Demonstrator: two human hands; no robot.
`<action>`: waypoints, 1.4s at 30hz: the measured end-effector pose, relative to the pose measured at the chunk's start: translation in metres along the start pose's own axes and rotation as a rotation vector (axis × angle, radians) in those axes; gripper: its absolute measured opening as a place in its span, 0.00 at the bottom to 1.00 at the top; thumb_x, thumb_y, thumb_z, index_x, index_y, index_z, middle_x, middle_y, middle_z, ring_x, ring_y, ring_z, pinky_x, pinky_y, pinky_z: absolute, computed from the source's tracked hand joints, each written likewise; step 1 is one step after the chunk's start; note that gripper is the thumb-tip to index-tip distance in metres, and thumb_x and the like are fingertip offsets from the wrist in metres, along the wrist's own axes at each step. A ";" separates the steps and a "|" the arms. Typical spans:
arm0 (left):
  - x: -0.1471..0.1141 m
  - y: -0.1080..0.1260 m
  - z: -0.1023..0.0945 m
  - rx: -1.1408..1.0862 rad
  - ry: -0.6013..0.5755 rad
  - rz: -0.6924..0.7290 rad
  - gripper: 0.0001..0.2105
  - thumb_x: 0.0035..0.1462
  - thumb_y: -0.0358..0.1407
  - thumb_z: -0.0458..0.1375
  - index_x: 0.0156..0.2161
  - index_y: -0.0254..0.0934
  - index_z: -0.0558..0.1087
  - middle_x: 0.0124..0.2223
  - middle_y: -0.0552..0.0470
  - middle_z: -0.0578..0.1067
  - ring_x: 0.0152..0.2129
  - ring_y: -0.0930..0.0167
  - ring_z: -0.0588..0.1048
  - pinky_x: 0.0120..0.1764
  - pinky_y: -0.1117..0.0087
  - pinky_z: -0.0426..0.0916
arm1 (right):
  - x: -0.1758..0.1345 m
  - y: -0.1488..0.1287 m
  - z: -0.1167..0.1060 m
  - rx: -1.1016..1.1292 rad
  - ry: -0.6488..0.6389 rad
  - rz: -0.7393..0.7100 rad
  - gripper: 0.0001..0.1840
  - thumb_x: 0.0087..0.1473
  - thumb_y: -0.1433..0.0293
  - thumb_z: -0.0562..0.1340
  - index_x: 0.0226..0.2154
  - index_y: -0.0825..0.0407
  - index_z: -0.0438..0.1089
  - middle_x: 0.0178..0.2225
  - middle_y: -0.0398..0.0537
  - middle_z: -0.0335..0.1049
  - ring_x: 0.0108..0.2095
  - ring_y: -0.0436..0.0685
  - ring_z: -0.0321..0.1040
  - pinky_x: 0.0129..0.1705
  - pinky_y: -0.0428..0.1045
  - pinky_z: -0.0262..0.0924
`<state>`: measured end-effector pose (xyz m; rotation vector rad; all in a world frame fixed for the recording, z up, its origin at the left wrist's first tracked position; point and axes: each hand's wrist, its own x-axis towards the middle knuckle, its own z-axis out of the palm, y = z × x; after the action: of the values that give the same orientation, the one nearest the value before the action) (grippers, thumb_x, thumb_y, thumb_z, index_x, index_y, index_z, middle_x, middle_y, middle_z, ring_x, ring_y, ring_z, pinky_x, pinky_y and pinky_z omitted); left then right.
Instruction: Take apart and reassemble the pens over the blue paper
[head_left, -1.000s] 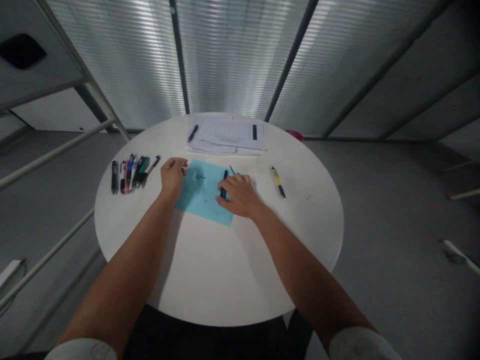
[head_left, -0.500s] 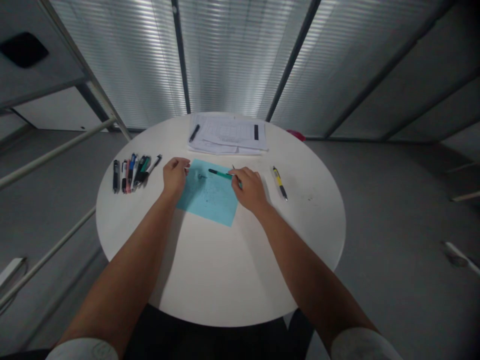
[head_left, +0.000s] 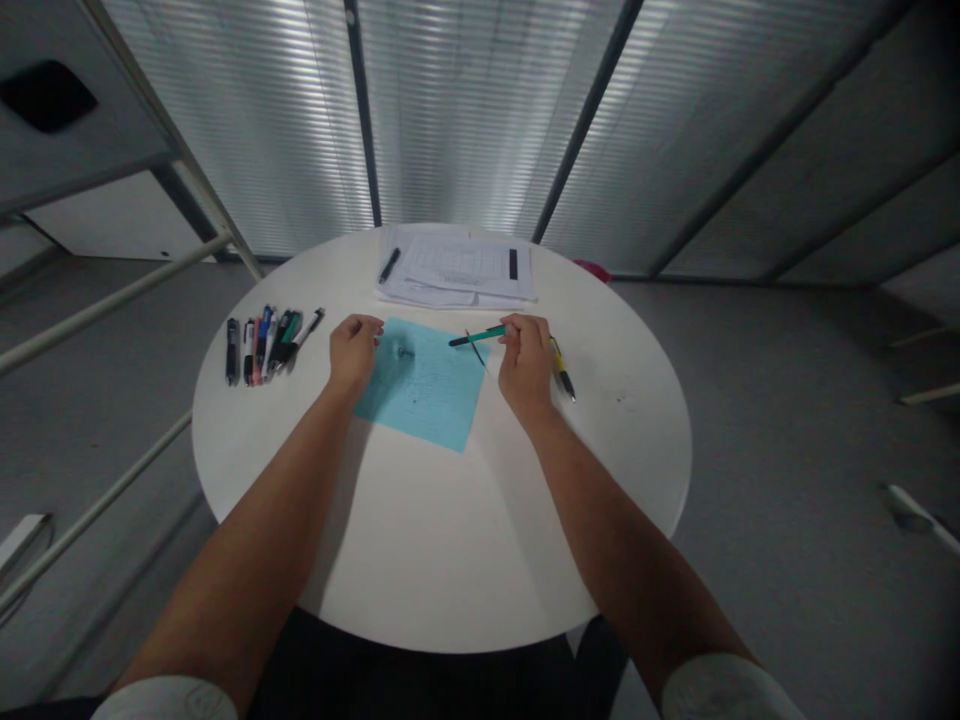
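My right hand (head_left: 526, 365) is closed in a pinch on the right end of a green pen (head_left: 480, 336), whose dark end points left over the blue sheet of paper (head_left: 442, 410). Below the pen, a thin dark stick like a pen refill (head_left: 478, 354) lies across the sheet's right edge. My left hand (head_left: 355, 350) rests at the sheet's left edge with its fingers curled; a small pale bit shows at the fingertips, too small to name. Near it on the sheet is a small dark part (head_left: 406, 352). A yellow pen (head_left: 562, 374) lies just right of my right hand, partly hidden.
Several pens (head_left: 270, 345) lie grouped at the left of the round white table (head_left: 420, 560). At the far side are printed papers (head_left: 457, 270) with a black pen (head_left: 389, 266) on top. Metal rails (head_left: 112, 300) stand left of the table.
My right hand has moved right and slightly up with the green pen. The thin dark stick, earlier mostly covered by that hand, now shows on the sheet. My left hand barely moved.
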<state>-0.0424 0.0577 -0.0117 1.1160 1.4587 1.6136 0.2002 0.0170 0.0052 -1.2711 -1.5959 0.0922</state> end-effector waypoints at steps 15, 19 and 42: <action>0.001 -0.003 0.001 -0.005 -0.005 0.007 0.05 0.46 0.32 0.56 0.25 0.40 0.74 0.26 0.52 0.72 0.22 0.73 0.66 0.26 0.71 0.62 | 0.002 0.003 -0.005 0.021 0.031 -0.125 0.14 0.63 0.75 0.46 0.42 0.47 0.63 0.43 0.51 0.61 0.43 0.55 0.66 0.43 0.52 0.69; 0.001 -0.004 0.001 0.018 -0.022 0.024 0.06 0.46 0.32 0.55 0.25 0.40 0.74 0.26 0.52 0.73 0.23 0.73 0.67 0.27 0.71 0.62 | 0.003 0.003 -0.007 0.016 0.064 -0.123 0.13 0.63 0.74 0.46 0.42 0.47 0.63 0.43 0.51 0.61 0.44 0.55 0.66 0.43 0.54 0.69; -0.004 -0.011 0.001 0.440 -0.212 0.169 0.09 0.51 0.35 0.53 0.34 0.38 0.76 0.27 0.52 0.73 0.25 0.70 0.68 0.30 0.68 0.61 | 0.002 0.002 -0.002 0.020 0.003 -0.006 0.15 0.57 0.64 0.60 0.46 0.50 0.64 0.46 0.51 0.60 0.34 0.50 0.66 0.41 0.51 0.68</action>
<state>-0.0404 0.0558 -0.0230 1.6412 1.6550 1.2598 0.2028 0.0182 0.0061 -1.2506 -1.5929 0.1018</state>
